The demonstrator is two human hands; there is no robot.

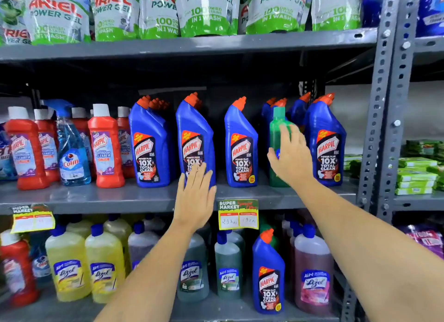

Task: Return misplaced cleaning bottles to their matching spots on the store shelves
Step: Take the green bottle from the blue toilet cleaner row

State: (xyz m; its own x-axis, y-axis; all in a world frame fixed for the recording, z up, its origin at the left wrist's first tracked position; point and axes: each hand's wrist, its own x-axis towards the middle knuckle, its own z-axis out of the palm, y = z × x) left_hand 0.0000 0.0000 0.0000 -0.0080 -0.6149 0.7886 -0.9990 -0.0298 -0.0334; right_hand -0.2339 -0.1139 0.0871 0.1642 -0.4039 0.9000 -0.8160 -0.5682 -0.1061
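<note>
Head view | right hand wrapped around green bottle, standing on middle shelf among blue Harpic bottles | left hand flat, fingers together, fingertips touching a blue Harpic bottle, gripping nothing
</note>
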